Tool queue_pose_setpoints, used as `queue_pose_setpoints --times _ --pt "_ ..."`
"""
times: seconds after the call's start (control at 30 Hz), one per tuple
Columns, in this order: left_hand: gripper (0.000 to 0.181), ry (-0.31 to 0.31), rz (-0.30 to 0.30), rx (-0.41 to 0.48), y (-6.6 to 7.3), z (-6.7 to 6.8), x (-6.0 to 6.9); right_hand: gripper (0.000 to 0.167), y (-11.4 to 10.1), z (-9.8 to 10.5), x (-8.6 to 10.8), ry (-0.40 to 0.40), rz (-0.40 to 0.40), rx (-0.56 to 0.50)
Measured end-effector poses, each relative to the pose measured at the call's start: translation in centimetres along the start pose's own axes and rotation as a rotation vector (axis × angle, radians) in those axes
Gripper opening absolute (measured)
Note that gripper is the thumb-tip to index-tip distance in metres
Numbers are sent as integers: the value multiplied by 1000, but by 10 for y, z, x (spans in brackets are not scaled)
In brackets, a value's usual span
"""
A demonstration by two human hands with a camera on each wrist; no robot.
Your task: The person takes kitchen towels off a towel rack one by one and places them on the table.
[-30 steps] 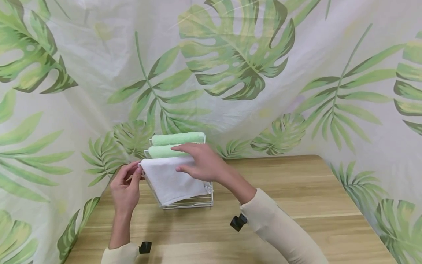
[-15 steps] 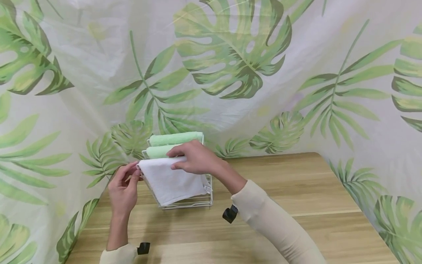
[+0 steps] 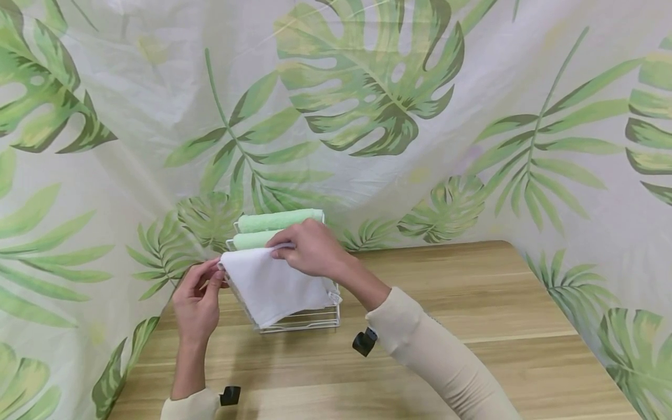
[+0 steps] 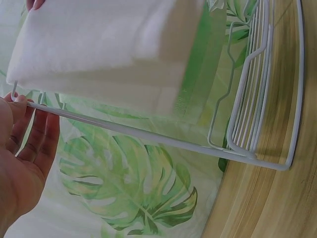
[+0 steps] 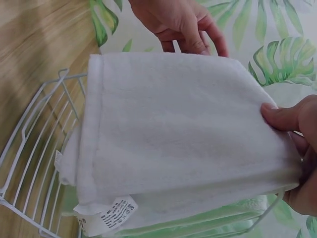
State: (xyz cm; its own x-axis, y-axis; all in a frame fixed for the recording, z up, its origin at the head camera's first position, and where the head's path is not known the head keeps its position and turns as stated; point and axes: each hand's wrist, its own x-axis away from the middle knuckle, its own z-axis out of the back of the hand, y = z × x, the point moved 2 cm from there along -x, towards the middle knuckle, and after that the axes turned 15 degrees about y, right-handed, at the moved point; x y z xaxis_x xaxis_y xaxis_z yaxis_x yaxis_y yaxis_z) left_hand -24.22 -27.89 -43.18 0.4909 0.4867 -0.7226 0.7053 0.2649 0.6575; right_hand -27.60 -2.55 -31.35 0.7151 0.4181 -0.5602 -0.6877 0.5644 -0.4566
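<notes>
A white cloth with a printed tag hangs over the front bar of a white wire rack. My right hand pinches the cloth's top edge between thumb and fingers; in the right wrist view the thumb presses on its surface. At the rack's upper left corner, my left hand grips the wire frame with thumb and fingertips. Behind the white cloth, two light green cloths hang on the rack's rear bars, the nearer one partly hidden by my right hand.
The rack stands at the left back of a wooden table. A curtain with green leaf prints hangs behind and beside the table. Each sleeve carries a small black device at the wrist.
My right hand has moved a little left and taken a pinch of the white cloth's top edge, which is now slightly raised. My left hand keeps its grip at the corner.
</notes>
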Motion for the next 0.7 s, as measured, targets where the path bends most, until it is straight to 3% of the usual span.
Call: queue_pose_setpoints --times 0.23,0.7 --pt "26 7 -3 -13 0 0 -1 18 -4 13 -9 96 8 -50" --pt "26 6 23 131 -5 1 0 20 -12 47 -33 199 8 -57"
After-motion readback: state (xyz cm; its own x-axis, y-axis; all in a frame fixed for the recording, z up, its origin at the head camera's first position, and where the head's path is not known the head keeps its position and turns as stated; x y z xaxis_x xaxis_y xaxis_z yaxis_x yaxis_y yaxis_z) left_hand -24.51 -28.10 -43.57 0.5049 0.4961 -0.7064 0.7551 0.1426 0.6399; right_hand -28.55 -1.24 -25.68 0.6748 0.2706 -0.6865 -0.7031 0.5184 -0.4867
